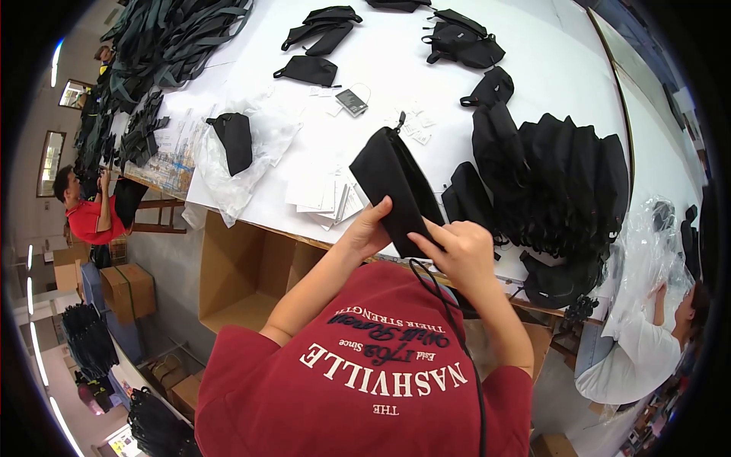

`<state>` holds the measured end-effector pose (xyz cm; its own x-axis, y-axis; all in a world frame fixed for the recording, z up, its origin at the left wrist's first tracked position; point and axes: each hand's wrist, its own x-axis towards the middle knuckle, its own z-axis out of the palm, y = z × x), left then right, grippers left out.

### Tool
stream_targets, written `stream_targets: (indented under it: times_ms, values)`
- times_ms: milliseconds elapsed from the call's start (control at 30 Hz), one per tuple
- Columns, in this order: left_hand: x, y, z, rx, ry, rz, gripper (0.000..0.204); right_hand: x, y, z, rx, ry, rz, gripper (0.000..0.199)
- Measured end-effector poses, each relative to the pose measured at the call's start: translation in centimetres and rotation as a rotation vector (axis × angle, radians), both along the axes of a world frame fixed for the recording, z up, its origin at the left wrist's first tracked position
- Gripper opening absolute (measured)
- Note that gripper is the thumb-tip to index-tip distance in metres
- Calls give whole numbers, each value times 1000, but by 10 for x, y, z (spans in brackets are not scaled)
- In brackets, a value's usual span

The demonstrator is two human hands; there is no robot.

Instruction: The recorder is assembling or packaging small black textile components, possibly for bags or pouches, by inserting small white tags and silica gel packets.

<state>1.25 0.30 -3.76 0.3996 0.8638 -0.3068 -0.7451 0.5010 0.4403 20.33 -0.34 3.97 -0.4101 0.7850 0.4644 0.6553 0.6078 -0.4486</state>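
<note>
A black zip pouch (392, 179) is held tilted in front of my chest, above the table's near edge, its zipped side partly open toward the right. My left hand (371, 230) grips its lower left edge with the thumb on top. At the lower right edge, my right hand (462, 247) pinches the pouch with bent fingers; the fingertips are partly hidden. A zipper pull (400, 120) sticks up at the pouch's far end. Just beyond my left hand lies a stack of white cards (318, 196).
Right of my hands stands a large heap of black pouches (567, 179). Several more pouches (461, 42) lie across the white table (381, 65). A clear plastic bag (259, 148) is at left. An open cardboard box (240, 266) stands below the edge. People work at both sides.
</note>
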Motion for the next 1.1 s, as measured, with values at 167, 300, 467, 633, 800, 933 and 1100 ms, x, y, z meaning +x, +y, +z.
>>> stream_targets:
  times_ms: [167,300,467,633,800,933,1100]
  values:
    - [10,2,29,-99,35,144,31,-15,-11,-5,14,233,-169,26]
    - [12,2,35,-81,45,151,28,-16,-14,-5,-159,316,-155,21]
    - [18,5,38,-98,36,170,27,-13,-23,-19,-424,723,-263,14]
    - [26,6,54,-13,181,268,29,-17,-31,-32,-549,925,-388,13]
    - [20,5,53,56,264,236,30,-5,-28,-54,-759,767,-239,24]
    - [15,2,55,172,446,166,31,4,-12,-37,-745,721,-134,29]
    - [19,-2,62,184,483,16,35,-2,14,-12,-540,1193,-118,31]
